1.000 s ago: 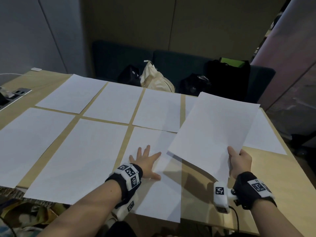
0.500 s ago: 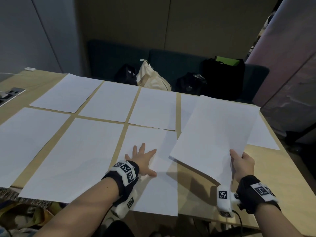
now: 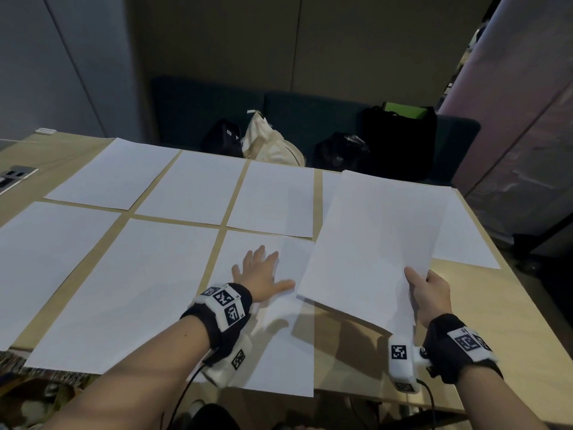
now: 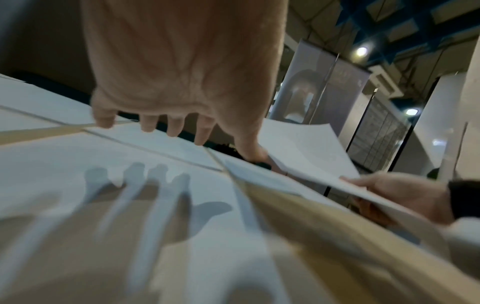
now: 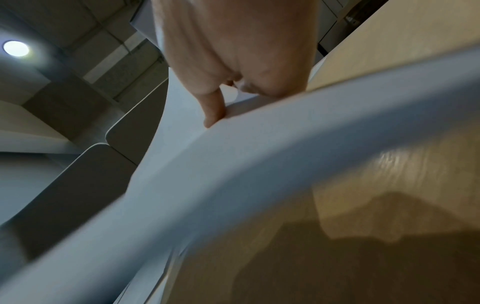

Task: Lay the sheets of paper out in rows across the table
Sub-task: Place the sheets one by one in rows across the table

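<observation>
White sheets lay in two rows across the wooden table, with bags on the bench beyond. The left hand rested flat, fingers straight and spread, on the third sheet of the near row. Just to its right, the right hand pinched the near corner of a stack of paper, thumb on top, holding it tilted above the table.

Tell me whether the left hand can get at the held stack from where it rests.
Probably yes: the left hand lies flat on a sheet, and the stack in the right hand hangs just beside its thumb, nothing between.
</observation>
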A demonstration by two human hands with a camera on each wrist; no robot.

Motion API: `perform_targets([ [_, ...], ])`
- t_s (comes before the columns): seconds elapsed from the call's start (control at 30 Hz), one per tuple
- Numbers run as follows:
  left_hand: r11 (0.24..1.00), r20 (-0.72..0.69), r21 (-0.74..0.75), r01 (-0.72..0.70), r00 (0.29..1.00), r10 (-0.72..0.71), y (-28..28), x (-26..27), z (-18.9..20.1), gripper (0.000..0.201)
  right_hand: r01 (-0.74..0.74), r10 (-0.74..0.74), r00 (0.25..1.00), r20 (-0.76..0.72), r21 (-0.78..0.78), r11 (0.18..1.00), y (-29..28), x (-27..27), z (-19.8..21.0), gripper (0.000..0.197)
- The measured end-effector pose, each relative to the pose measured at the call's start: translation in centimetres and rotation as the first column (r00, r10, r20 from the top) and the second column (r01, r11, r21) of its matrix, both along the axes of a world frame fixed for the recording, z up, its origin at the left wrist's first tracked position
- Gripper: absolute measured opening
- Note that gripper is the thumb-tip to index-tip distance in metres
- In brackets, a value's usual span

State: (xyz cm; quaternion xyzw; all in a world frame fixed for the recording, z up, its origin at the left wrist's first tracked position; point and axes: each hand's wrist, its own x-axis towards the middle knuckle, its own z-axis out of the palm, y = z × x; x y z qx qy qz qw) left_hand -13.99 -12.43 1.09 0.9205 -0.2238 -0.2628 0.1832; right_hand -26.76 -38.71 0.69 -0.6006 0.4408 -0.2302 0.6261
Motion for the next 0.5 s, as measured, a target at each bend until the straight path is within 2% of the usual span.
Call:
perform_targets([
  [0.07,0.978,-0.04,-0.199,-0.059,0.998,0.052,-1.2,0.6,1.3,0.073,-0.053,0.052,0.998,0.019,0.021,0.998,0.1,-0.1,0.3,0.031],
  [0.17,0.876,-0.306,-0.438,-0.205,0.95,0.069,-3.3,1.0,3.0,0.063,-0.143,0.139,0.988,0.061,0.056,0.988,0.1,-0.3,0.6,0.026],
  [0.23,0.818,-0.398,-0.497,-0.29,0.914,0.083,-4.5,0.8,3.3,0.054,-0.185,0.178,0.981,0.082,0.089,0.979,0.0,-0.4,0.8,0.026],
  [0.33,0.751,-0.366,-0.57,-0.332,0.921,0.13,-5.7,0.1,3.2,0.03,-0.195,0.19,0.979,0.077,0.069,0.978,-0.2,-0.7,0.9,0.015],
  [0.4,0.699,-0.395,-0.599,-0.391,0.903,0.168,-6.1,-0.3,3.0,0.025,-0.124,0.123,0.991,0.056,0.011,0.992,-0.2,-1.1,1.1,0.004],
  [0.5,0.642,-0.464,-0.618,-0.454,0.87,0.168,-6.5,-1.0,2.9,0.02,-0.016,0.02,0.998,0.058,-0.072,0.997,-0.5,-1.9,1.1,0.015],
])
